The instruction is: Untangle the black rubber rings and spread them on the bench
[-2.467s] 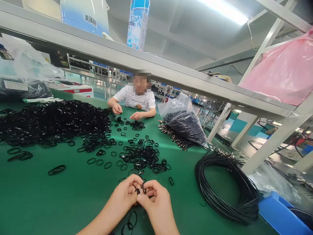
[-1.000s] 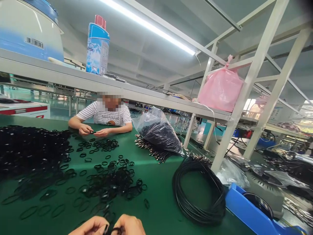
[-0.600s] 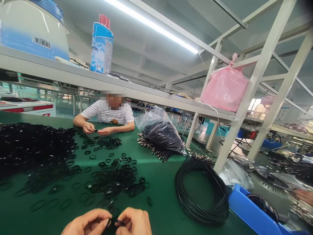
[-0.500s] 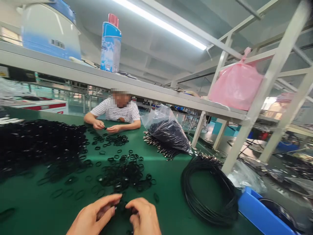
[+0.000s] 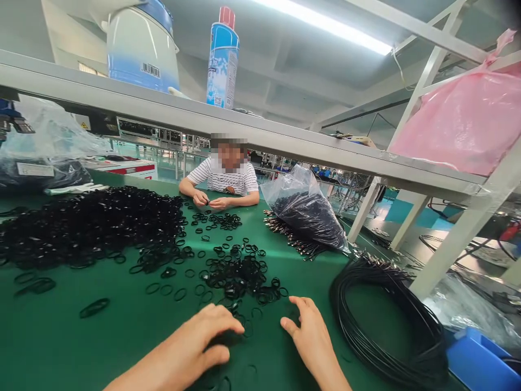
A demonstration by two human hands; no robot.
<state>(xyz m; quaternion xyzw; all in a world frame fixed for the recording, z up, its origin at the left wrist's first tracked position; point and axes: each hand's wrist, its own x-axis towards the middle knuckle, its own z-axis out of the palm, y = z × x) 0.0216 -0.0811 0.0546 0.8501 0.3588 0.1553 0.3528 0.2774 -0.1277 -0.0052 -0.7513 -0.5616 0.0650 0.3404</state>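
Note:
My left hand (image 5: 203,339) lies flat on the green table (image 5: 81,347) with its fingers stretched over a few black rubber rings. My right hand (image 5: 308,334) rests beside it, fingers extended toward the edge of a small cluster of black rings (image 5: 240,274). Neither hand grips anything that I can see. A big heap of the same black rings (image 5: 89,222) covers the table's left side. A coil of black cable (image 5: 391,320) lies just right of my right hand.
Across the table a person in a striped shirt (image 5: 226,176) handles rings with both hands. A clear bag of black parts (image 5: 305,209) leans near metal-tipped cables (image 5: 293,239). A shelf (image 5: 244,127) overhead holds a blue spray can (image 5: 222,57). A blue bin (image 5: 480,361) sits at right.
My hands were pinched together on a small black ring; now they have parted and lie spread on the table. The view has swung back to the left.

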